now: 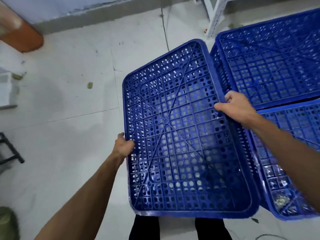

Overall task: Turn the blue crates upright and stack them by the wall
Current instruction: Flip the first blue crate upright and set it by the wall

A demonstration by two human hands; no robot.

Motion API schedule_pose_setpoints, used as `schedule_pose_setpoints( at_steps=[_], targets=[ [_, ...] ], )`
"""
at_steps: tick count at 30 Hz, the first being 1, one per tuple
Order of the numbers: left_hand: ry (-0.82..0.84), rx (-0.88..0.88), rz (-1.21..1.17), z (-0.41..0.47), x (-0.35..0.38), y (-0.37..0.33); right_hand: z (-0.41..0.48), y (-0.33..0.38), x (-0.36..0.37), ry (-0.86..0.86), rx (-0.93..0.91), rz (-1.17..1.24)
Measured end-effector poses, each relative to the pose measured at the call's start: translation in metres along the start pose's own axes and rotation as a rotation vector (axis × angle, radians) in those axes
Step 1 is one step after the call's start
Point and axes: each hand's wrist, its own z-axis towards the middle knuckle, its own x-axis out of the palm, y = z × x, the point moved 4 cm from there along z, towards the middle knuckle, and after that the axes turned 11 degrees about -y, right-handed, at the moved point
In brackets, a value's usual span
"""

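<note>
A blue perforated crate [181, 129] is held above the floor in front of me, its ribbed bottom facing up. My left hand [123, 147] grips its left long edge, fingers curled over the rim. My right hand [236, 107] grips the right long edge near the far end. To the right, a second blue crate [270, 61] lies bottom-up on the floor. A third blue crate [294, 153] lies bottom-up nearer to me, its left side hidden behind the held crate.
The wall [52, 7] with a grey base runs along the top. An orange object [20, 35] lies at far left. A white perforated rack leg [214, 19] stands behind the crates. A cable [164, 28] trails on the pale tiled floor [69, 110]. A black frame [10, 153] sits left.
</note>
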Motion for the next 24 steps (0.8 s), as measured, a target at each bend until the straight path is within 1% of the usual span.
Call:
schedule_pose_setpoints(
  at_steps=[3, 5, 8, 12, 16, 18, 20, 22, 24],
  targets=[
    [0.021, -0.03, -0.112, 0.004, 0.008, 0.006, 0.001, 0.001, 0.005, 0.025, -0.007, 0.035],
    [0.046, -0.019, -0.106, 0.003, 0.013, 0.007, -0.003, 0.0, 0.011, 0.013, -0.003, 0.085],
    [0.097, 0.003, -0.044, -0.008, 0.016, 0.001, -0.01, 0.004, 0.021, 0.003, -0.019, 0.079],
    [0.147, 0.168, 0.065, -0.038, 0.017, -0.033, -0.016, 0.022, 0.029, -0.022, -0.026, 0.064],
    [0.111, 0.482, 0.112, -0.099, 0.016, -0.093, -0.025, 0.045, 0.03, -0.046, -0.022, -0.015],
    [0.123, 0.615, 0.122, -0.132, 0.021, -0.122, -0.033, 0.056, 0.031, -0.053, -0.007, -0.057],
    [0.194, 0.66, 0.204, -0.157, 0.035, -0.14, -0.04, 0.066, 0.034, -0.031, -0.026, -0.096],
    [0.27, 0.639, 0.311, -0.171, 0.049, -0.147, -0.046, 0.075, 0.037, 0.001, -0.037, -0.109],
    [0.271, 0.61, 0.412, -0.173, 0.06, -0.144, -0.05, 0.079, 0.047, 0.046, -0.05, -0.115]
  ],
)
